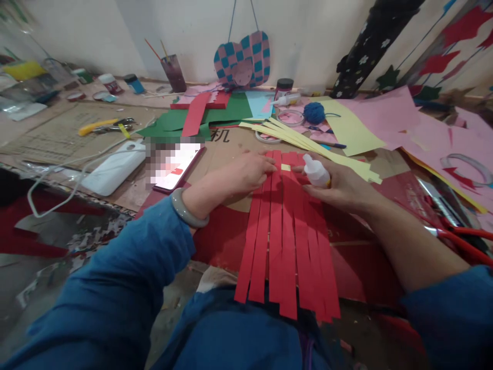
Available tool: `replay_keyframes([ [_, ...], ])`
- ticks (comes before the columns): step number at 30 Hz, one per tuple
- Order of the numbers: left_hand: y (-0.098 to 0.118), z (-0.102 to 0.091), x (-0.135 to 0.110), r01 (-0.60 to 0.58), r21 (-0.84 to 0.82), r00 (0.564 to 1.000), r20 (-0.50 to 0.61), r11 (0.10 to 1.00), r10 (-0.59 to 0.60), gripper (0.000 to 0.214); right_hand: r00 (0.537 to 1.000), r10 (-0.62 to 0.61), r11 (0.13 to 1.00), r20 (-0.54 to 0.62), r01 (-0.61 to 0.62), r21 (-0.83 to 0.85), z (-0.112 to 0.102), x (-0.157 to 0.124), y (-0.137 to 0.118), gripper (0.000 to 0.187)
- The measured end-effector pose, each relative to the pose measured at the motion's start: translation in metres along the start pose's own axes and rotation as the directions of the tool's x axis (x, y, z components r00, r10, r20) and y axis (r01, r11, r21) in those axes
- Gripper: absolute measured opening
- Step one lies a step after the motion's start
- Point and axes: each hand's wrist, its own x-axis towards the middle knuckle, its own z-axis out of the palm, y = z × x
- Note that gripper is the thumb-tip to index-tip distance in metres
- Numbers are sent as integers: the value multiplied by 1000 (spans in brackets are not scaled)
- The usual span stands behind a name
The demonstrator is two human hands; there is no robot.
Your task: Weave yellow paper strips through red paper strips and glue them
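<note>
- A cluttered craft bench (87, 91) runs across the view, backed by a white wall (308, 36), with a checked pink-and-teal paper hanging (242, 59) suspended against it.
- Large pink paper sheets (385, 115) spread over the right side, and green card (231, 110) lies beyond the hands.
- A flattened cardboard sheet (227, 205) lies under the work, directly in front of the person.
- Long red paper strips (285, 241) lie side by side on that cardboard, running toward the person, with both hands resting at their far end.
- Pale yellow paper strips (308, 141) fan out just beyond the red ones, their ends reaching the right hand.
- A smartphone (175, 167), its screen blurred, lies just beyond and left of the left hand, beside a white plastic device (115, 167) trailing a white cable (57, 185).
- Red-handled scissors (458, 239) lie well to the right, and a ball of blue yarn (314, 113) sits beyond the yellow strips.
- The left hand (250, 172), a pale bangle (188, 208) on its wrist, lies open and nearly flat, its fingertips on the red strips.
- The right hand (335, 187) is curled around a white plastic squeeze bottle (316, 171), gripping it just above the red strips.
- A small yellow strip end (285, 167) shows between the red strips, between the two hands.
</note>
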Motion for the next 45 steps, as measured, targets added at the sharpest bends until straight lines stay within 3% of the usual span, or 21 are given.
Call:
replay_keyframes([
  [4, 4, -6, -1, 79, 11, 996, 28, 997, -79, 39, 989, -136, 988, 53, 139, -67, 12, 7, -1, 20],
  [7, 3, -7, 0, 137, 24, 990, 44, 990, -138, 36, 981, -163, 976, 109, 176, -124, 18, 11, -4, 22],
  [10, -2, 1, 1, 93, -10, 996, 19, 996, -93, 34, 978, -140, 969, 157, 168, -182, 21, 13, -8, 21],
  [15, -8, 12, 3, 8, -60, 1000, -13, 998, -9, 31, 979, -86, 959, 186, 132, -250, 24, 14, -8, 33],
  [30, -7, 9, 6, 23, -84, 998, 55, 996, -19, 25, 978, -74, 931, 196, 138, -339, 25, 12, -13, 32],
  [45, -2, 5, 3, 17, -44, 999, 44, 999, -15, 29, 972, -86, 933, 218, 155, -324, 24, 10, -17, 31],
])
